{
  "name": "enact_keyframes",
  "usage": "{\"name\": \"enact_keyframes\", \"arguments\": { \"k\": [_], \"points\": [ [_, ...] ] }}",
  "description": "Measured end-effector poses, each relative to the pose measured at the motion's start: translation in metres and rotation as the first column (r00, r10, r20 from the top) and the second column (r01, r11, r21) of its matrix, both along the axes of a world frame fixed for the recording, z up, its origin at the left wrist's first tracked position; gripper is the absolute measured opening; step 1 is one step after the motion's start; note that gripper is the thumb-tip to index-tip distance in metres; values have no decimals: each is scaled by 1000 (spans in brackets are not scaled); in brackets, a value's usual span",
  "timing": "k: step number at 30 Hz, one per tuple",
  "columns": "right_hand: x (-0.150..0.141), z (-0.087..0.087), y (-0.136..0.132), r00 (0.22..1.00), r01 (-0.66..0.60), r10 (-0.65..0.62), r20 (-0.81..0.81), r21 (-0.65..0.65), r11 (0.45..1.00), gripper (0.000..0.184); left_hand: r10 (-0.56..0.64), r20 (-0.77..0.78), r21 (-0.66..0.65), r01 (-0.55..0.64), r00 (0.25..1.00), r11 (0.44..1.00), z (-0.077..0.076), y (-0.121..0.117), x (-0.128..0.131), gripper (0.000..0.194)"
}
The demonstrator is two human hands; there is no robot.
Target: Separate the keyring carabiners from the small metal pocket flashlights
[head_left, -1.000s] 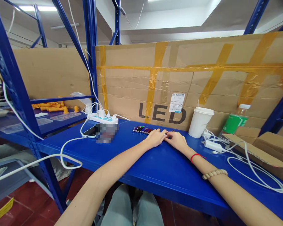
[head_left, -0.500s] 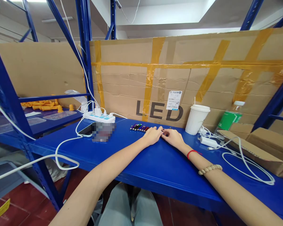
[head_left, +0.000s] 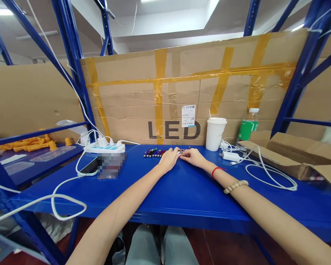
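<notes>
Both my arms reach forward over a blue shelf top (head_left: 182, 198). My left hand (head_left: 169, 159) and my right hand (head_left: 192, 157) meet fingertip to fingertip near the back of the shelf. Their fingers are curled together on a small object I cannot make out. A row of several small coloured cylinders (head_left: 153, 152) lies just left of my left hand. A red string and a bead bracelet (head_left: 235, 186) circle my right wrist.
A taped cardboard sheet marked LED (head_left: 173, 106) backs the shelf. A white lidded cup (head_left: 215, 133), a green bottle (head_left: 248, 127), a white charger with looped cable (head_left: 264, 171) and an open carton (head_left: 292, 154) stand right. A power strip (head_left: 105, 148) and phone sit left.
The camera has swung to the right and tilted, so everything shifts left in view. My hands stay joined at the same spot on the shelf.
</notes>
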State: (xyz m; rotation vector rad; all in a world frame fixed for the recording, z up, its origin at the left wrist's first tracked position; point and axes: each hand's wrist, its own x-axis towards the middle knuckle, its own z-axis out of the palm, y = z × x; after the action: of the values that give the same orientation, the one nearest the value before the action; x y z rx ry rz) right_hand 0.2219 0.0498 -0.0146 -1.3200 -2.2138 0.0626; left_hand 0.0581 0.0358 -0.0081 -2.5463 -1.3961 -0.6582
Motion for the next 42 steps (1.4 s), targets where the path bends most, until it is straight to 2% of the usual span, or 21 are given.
{"name": "enact_keyframes", "arguments": {
  "k": [5,9,13,17,21,29,37,42],
  "points": [
    [0,2,-2,995,24,-20,-100,39,999,16,-11,38,-44,13,999,999,3,-1,-1,30],
    [1,5,-2,962,76,-48,-270,93,993,17,14,4,-43,-14,1000,999,3,0,0,29],
    [0,10,-4,861,38,0,-509,64,997,19,17,4,-14,-17,1000,1000,3,1,1,28],
    [-4,10,-4,740,-98,82,-668,13,995,26,16,31,-12,-15,999,1000,3,2,1,28],
    [-7,10,-5,719,-189,140,-681,2,982,28,-3,50,0,3,999,1000,2,2,1,25],
    [-9,14,-8,697,-209,174,-696,34,977,29,-93,133,-1,94,987,996,-1,7,-3,25],
    [2,10,-1,733,-278,179,-656,-50,959,33,-252,233,29,252,939,967,-9,16,-5,27],
    [4,6,0,769,-265,145,-623,-105,958,34,-280,301,-23,300,912,954,-11,16,-5,27]
  ]
}}
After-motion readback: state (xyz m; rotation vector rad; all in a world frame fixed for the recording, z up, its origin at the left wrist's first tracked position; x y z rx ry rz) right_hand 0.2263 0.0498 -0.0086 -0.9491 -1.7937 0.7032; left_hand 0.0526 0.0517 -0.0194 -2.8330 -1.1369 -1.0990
